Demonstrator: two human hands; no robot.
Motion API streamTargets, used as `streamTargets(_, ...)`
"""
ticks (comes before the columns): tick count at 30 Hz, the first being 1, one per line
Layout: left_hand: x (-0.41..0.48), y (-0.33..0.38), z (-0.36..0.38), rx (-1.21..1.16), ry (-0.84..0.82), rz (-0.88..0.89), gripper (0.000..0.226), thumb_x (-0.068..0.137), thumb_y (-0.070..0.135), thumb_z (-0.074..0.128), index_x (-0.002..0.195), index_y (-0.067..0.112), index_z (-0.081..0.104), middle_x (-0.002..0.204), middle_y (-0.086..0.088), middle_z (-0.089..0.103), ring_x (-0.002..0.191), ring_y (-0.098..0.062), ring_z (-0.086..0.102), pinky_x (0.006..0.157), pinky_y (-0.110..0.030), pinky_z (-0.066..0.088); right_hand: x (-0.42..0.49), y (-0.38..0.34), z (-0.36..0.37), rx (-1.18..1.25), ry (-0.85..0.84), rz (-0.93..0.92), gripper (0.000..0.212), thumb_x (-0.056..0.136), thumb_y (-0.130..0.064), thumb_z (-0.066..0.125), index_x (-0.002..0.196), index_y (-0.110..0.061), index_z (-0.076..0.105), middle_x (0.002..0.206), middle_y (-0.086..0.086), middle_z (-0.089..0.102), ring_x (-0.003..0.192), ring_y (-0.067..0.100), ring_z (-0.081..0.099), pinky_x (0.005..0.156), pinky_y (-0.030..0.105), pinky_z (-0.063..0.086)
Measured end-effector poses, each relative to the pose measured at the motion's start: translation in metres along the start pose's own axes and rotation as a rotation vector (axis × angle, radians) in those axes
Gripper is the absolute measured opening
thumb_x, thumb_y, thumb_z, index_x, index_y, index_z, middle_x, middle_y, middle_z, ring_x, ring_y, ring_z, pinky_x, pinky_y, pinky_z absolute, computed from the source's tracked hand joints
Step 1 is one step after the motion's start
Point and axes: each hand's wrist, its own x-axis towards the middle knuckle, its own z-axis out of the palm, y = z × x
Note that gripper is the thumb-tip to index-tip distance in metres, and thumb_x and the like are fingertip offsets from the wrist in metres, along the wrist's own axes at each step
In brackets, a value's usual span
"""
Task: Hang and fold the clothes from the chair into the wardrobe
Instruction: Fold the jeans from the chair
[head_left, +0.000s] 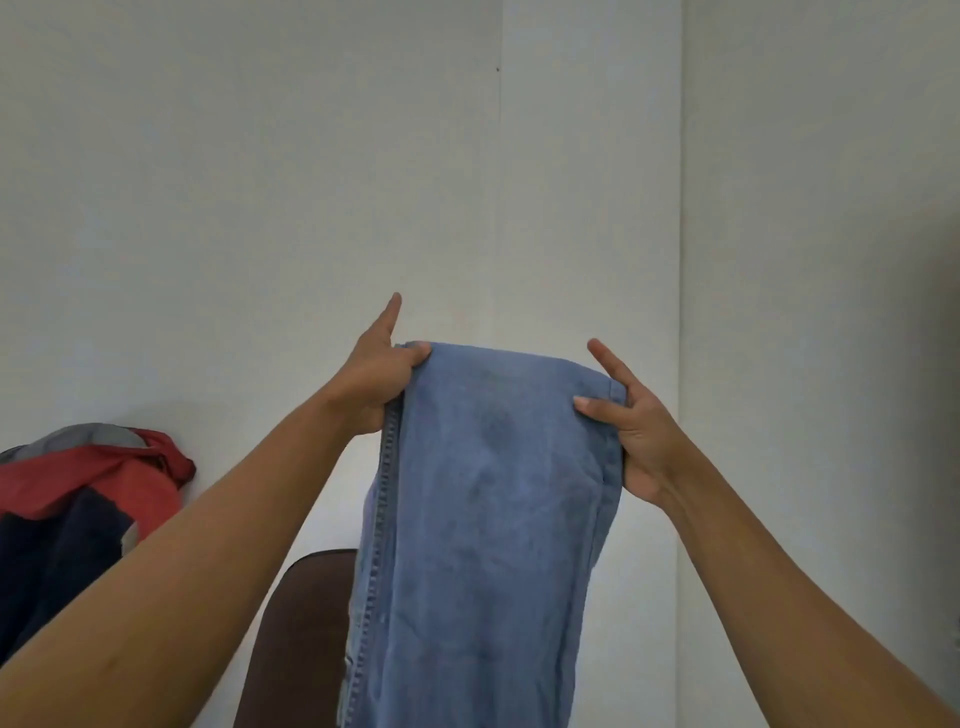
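A pair of light blue jeans (483, 519) hangs in front of me, folded over at the top, its side seam running down the left edge. My left hand (376, 379) grips the top left corner, thumb over the fabric and index finger pointing up. My right hand (631, 431) pinches the top right corner between thumb and fingers, index finger stretched out. The jeans' lower end runs out of the frame at the bottom.
A dark brown chair back (296, 639) stands behind the jeans at the lower middle. At the left edge lies a heap of clothes: a red and grey garment (104, 473) over a dark navy one (52, 566). White wall panels (587, 182) fill the background.
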Motion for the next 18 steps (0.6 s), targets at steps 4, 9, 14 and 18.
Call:
streamTargets(4,-0.011,-0.002,-0.017,-0.035,0.072,-0.223,0.073,0.09,0.029,0.073,0.151,0.012,0.037,0.153,-0.009,0.043,0.125,-0.026,0.055,0.09,-0.036,0.051,0.006,0.012,0.017,-0.064,0.027,-0.038,0.063,0.091,0.005,0.063,0.143,-0.03,0.051,0.123,0.001,0.07,0.112,0.024,0.068,0.086,0.034,0.059)
streamTargets(9,-0.042,-0.045,-0.003,-0.317,-0.148,-0.17,0.124,0.071,0.014,0.082,0.157,0.034,-0.006,0.152,0.002,0.04,0.117,-0.017,0.06,0.087,-0.036,0.056,0.018,0.018,0.028,0.042,0.141,-0.079,0.066,0.094,0.007,0.058,0.148,-0.027,0.043,0.132,0.008,0.064,0.112,0.024,0.068,0.089,0.039,0.059)
streamTargets(14,-0.032,-0.058,0.008,-0.275,-0.078,-0.082,0.096,0.087,0.0,0.071,0.155,0.042,0.019,0.142,-0.008,0.052,0.118,-0.026,0.063,0.098,-0.041,0.054,0.022,0.013,0.016,0.024,0.181,-0.021,0.072,0.094,-0.004,0.064,0.154,-0.026,0.031,0.139,0.008,0.056,0.105,0.021,0.071,0.075,0.032,0.06)
streamTargets(18,-0.019,-0.047,0.014,-0.218,0.04,0.02,0.07,0.089,0.01,0.072,0.144,0.045,0.045,0.132,-0.011,0.06,0.117,-0.024,0.061,0.102,-0.041,0.052,0.01,0.014,-0.007,-0.219,0.045,0.077,0.105,0.076,-0.016,0.083,0.155,-0.042,0.02,0.157,0.001,0.034,0.128,0.023,0.056,0.099,0.042,0.054)
